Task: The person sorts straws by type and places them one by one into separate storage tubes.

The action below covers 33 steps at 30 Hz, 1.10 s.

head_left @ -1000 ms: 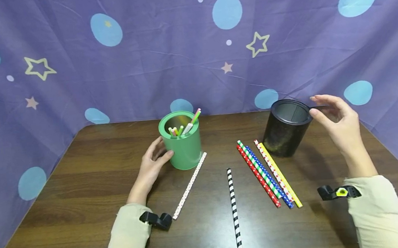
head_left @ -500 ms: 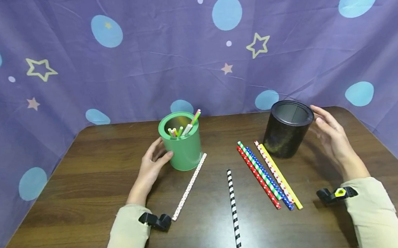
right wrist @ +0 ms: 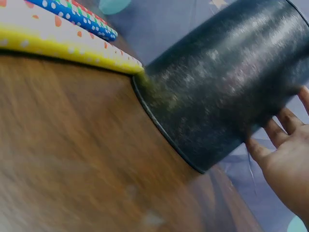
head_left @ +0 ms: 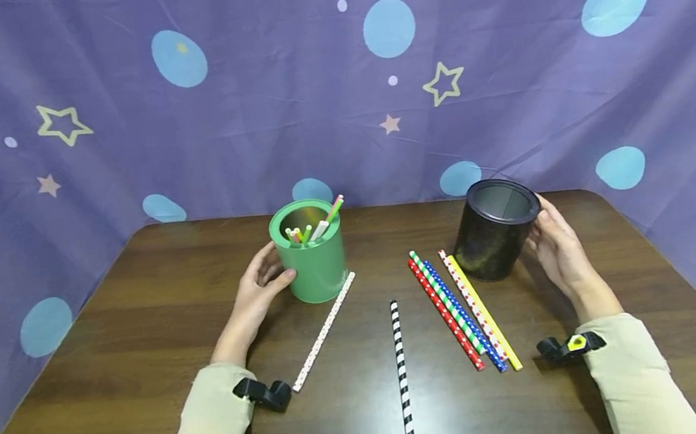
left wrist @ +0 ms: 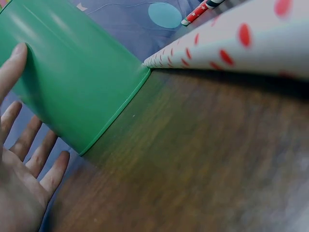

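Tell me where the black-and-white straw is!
In the head view, the black-and-white straw lies at bottom centre, right of the green can and left of the red straw.

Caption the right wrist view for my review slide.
Right hand at the side of a black can, a yellow straw ending near its base.

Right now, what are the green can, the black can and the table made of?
The green can looks like glossy painted metal, maybe plastic: bright streaks of light and a thin bottom rim. The black can seems metal too, with a patchy, mottled shine and a seam-like line inside. The table looks like wood, or a wood-print top: brown grain lines under a shiny finish.
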{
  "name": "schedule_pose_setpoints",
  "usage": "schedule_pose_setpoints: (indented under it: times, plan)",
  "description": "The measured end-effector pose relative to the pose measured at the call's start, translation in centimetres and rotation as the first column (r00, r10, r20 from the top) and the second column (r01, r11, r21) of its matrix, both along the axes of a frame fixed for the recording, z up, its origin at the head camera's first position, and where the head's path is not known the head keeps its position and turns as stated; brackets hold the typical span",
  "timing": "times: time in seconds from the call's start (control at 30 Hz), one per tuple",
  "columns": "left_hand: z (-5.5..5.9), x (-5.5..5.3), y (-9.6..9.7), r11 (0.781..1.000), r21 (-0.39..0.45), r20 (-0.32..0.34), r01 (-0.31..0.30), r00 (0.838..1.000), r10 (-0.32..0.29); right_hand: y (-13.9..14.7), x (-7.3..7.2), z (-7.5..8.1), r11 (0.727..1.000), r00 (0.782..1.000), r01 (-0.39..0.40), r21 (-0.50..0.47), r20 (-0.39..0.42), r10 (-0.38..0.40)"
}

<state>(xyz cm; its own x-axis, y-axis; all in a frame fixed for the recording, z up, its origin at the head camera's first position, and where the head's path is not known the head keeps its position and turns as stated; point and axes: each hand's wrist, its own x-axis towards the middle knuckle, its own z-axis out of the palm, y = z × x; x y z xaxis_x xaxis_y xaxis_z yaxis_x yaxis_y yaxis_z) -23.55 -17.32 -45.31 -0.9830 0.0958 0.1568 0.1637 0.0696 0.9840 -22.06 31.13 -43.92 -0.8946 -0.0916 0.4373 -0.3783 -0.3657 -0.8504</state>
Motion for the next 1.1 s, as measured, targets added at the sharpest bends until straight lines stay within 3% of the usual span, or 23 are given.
schedule_pose_setpoints:
  times: [0.27, 0.53, 0.63, 0.87, 1.1]
  plan:
    - [1.2, 0.5, -1.4, 1.0, 0.009, -0.066, -0.011, 0.998, 0.012, -1.5, -0.2, 0.4, 0.998, 0.997, 0.064, -0.007, 0.045, -0.063]
    - [2.0, 1.8, -3.5, 0.983, -0.18, -0.057, 0.028, 0.998, -0.039, -2.4, 0.0, 0.6, 0.997, 0.988, 0.077, 0.031, 0.131, -0.081]
    - [2.2, 2.4, -3.8, 0.975, -0.222, -0.062, 0.014, 0.998, -0.029, -2.4, 0.1, 0.6, 0.996, 0.986, 0.084, 0.039, 0.141, -0.088]
    - [2.7, 3.5, -4.1, 0.966, -0.249, -0.186, -0.069, 0.982, 0.022, -1.6, 0.4, 1.0, 0.998, 0.995, 0.048, 0.045, 0.089, -0.052]
    - [3.5, 3.9, -3.5, 0.928, -0.37, -0.171, -0.036, 0.985, -0.03, -0.6, 0.5, 1.2, 0.996, 0.999, 0.007, 0.084, 0.035, -0.01]
